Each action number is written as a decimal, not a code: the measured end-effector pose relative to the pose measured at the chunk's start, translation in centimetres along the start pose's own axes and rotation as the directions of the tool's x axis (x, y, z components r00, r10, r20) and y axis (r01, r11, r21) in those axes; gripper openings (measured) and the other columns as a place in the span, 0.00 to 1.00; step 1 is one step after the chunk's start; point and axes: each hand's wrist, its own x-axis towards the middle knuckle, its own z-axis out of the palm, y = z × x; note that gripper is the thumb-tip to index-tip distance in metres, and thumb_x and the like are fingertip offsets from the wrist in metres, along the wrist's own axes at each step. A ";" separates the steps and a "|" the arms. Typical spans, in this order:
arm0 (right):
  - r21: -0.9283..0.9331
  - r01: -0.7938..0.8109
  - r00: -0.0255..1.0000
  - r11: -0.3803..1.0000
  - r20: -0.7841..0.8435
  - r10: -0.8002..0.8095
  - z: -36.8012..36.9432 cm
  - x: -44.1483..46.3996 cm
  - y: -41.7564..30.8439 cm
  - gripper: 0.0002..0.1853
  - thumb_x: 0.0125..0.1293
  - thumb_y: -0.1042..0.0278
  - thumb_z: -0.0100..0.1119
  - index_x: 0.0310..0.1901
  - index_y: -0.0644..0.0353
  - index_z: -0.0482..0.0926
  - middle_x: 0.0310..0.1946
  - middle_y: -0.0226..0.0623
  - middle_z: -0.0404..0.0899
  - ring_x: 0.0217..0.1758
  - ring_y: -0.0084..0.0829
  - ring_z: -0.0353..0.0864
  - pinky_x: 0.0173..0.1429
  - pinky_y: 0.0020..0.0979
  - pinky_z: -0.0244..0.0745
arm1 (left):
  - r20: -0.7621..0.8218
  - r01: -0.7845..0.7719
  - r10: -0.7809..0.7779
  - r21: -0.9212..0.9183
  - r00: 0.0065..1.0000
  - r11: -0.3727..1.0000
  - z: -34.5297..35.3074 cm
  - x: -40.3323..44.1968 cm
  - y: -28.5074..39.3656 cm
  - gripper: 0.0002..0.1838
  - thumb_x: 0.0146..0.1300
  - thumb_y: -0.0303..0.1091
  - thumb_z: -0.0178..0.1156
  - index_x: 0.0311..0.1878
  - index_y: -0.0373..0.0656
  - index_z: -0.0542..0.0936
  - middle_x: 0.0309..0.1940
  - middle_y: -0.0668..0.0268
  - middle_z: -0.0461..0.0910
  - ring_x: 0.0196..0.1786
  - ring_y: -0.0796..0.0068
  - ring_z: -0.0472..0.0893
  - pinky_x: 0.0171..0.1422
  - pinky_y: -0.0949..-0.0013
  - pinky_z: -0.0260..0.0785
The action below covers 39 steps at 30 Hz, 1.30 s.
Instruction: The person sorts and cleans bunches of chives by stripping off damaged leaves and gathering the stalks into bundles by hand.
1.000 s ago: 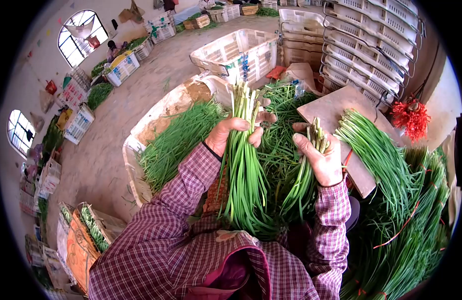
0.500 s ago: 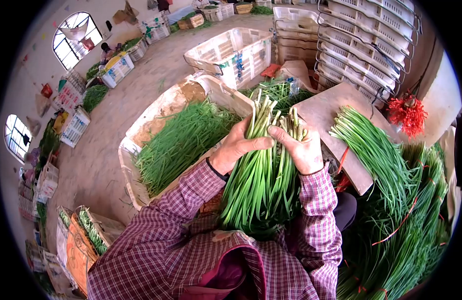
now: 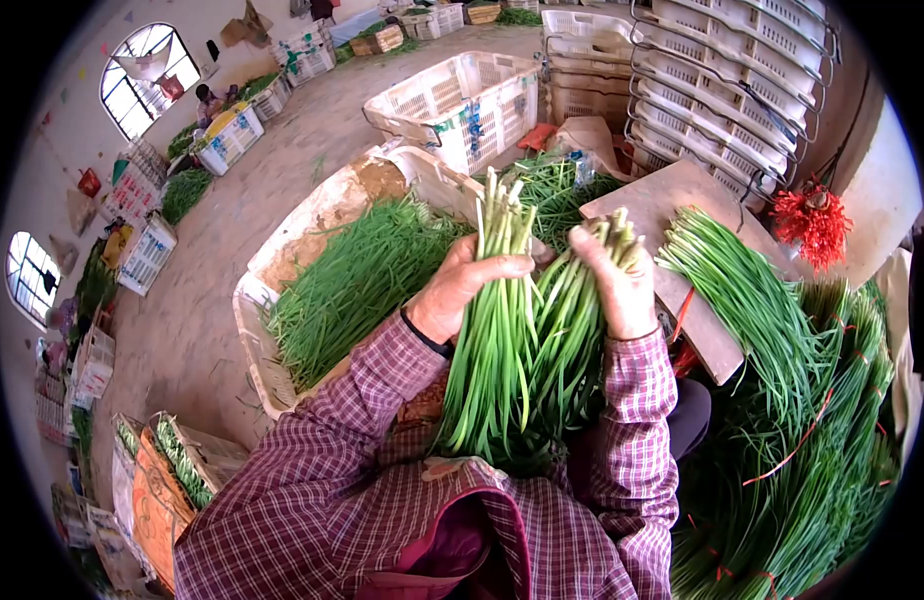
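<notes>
My left hand [image 3: 460,285] is closed around a bunch of garlic chives [image 3: 494,340], its pale stem ends pointing up past my thumb. In my right hand [image 3: 622,285] is a second bunch of garlic chives [image 3: 570,325], gripped just below its white ends. A gap separates the two bunches at the top, while their green leaves run together down over my lap. To the right, a loose pile of chives [image 3: 732,285] lies across a wooden board [image 3: 672,195]. A crate [image 3: 257,345] holding trimmed green leaves [image 3: 367,280] stands by my left forearm.
Tied chive bundles [image 3: 802,490] are heaped at my right side. Red ties [image 3: 814,228] hang above them. Stacked white crates [image 3: 732,90] rise behind the board, with another crate [image 3: 462,110] standing left of them. A person [image 3: 210,104] sits by crates along the far wall.
My hands have moved apart, splitting the chives into two distinct bunches. The right hand has shifted slightly right, and the left bunch's stem ends stand a little higher.
</notes>
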 end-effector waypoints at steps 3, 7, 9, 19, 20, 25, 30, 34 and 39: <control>0.092 0.071 0.984 0.993 -0.168 -0.055 -3.2 0.4 -0.8 0.09 0.58 0.68 0.64 0.40 0.55 0.76 0.38 0.34 0.79 0.40 0.26 0.78 0.48 0.29 0.74 | 0.011 -0.080 0.080 -0.044 0.997 0.996 -3.0 0.9 1.6 0.12 0.53 0.25 0.56 0.42 0.38 0.76 0.41 0.52 0.79 0.49 0.55 0.79 0.58 0.58 0.71; 0.049 0.108 0.918 0.993 -0.388 -0.080 -10.8 0.4 -3.2 0.26 0.56 0.55 0.64 0.52 0.62 0.73 0.49 0.45 0.76 0.50 0.39 0.77 0.59 0.41 0.70 | -0.017 -0.130 0.132 -0.340 0.991 0.931 -9.8 0.8 4.3 0.08 0.56 0.29 0.56 0.39 0.42 0.75 0.34 0.61 0.79 0.42 0.61 0.80 0.58 0.55 0.69; -0.106 0.178 0.878 0.978 -0.431 -0.207 -12.9 -0.2 -5.4 0.25 0.57 0.55 0.63 0.51 0.63 0.74 0.48 0.47 0.77 0.49 0.39 0.78 0.53 0.41 0.74 | -0.029 -0.240 0.248 -0.384 0.968 0.892 -11.7 0.9 5.3 0.08 0.61 0.32 0.55 0.43 0.47 0.74 0.29 0.67 0.75 0.38 0.66 0.77 0.54 0.55 0.69; -0.244 0.024 0.994 0.969 0.109 0.003 -1.3 -2.3 -5.1 0.12 0.54 0.70 0.66 0.39 0.60 0.77 0.33 0.31 0.79 0.32 0.20 0.76 0.37 0.24 0.74 | -0.022 -0.095 0.095 -0.404 0.995 0.910 -9.7 2.2 4.9 0.08 0.63 0.32 0.53 0.45 0.45 0.73 0.33 0.65 0.75 0.43 0.62 0.77 0.55 0.56 0.70; -0.249 0.008 0.984 0.968 0.176 0.037 -0.3 -2.5 -4.6 0.11 0.53 0.70 0.66 0.37 0.61 0.77 0.30 0.30 0.79 0.30 0.19 0.76 0.37 0.22 0.73 | 0.061 -0.113 0.151 -0.408 0.987 0.906 -9.5 2.6 4.6 0.07 0.63 0.33 0.54 0.41 0.42 0.73 0.33 0.64 0.76 0.44 0.62 0.78 0.52 0.57 0.73; -0.283 -0.095 0.944 0.954 0.280 0.177 2.8 -2.4 -0.9 0.12 0.53 0.76 0.60 0.41 0.64 0.81 0.30 0.31 0.82 0.32 0.17 0.77 0.40 0.22 0.73 | 0.032 -0.132 0.161 -0.430 0.986 0.893 -7.7 2.5 3.7 0.06 0.61 0.31 0.55 0.39 0.40 0.73 0.30 0.65 0.74 0.42 0.66 0.77 0.56 0.55 0.70; -0.381 -0.017 0.950 0.925 0.283 0.134 3.9 -2.0 1.6 0.14 0.53 0.74 0.57 0.43 0.60 0.81 0.29 0.36 0.83 0.32 0.22 0.82 0.40 0.25 0.76 | 0.126 -0.052 0.126 -0.471 0.984 0.880 -6.8 1.6 3.8 0.10 0.58 0.30 0.55 0.43 0.42 0.73 0.32 0.65 0.73 0.45 0.65 0.76 0.62 0.54 0.65; -0.431 -0.033 0.951 0.902 0.264 0.161 4.3 -2.0 1.5 0.13 0.53 0.73 0.57 0.42 0.60 0.81 0.28 0.36 0.83 0.32 0.23 0.83 0.40 0.25 0.76 | 0.150 0.088 -0.017 -0.477 0.989 0.874 -7.3 1.6 3.4 0.15 0.53 0.29 0.55 0.46 0.43 0.72 0.32 0.66 0.70 0.45 0.67 0.74 0.68 0.54 0.58; -0.423 -0.037 0.947 0.905 0.276 0.167 4.4 -2.3 1.8 0.13 0.53 0.71 0.59 0.42 0.58 0.81 0.28 0.37 0.83 0.32 0.26 0.83 0.40 0.27 0.75 | 0.162 0.002 0.094 -0.509 0.982 0.861 -7.2 1.7 2.9 0.17 0.51 0.30 0.55 0.47 0.42 0.71 0.34 0.65 0.70 0.47 0.64 0.74 0.68 0.50 0.58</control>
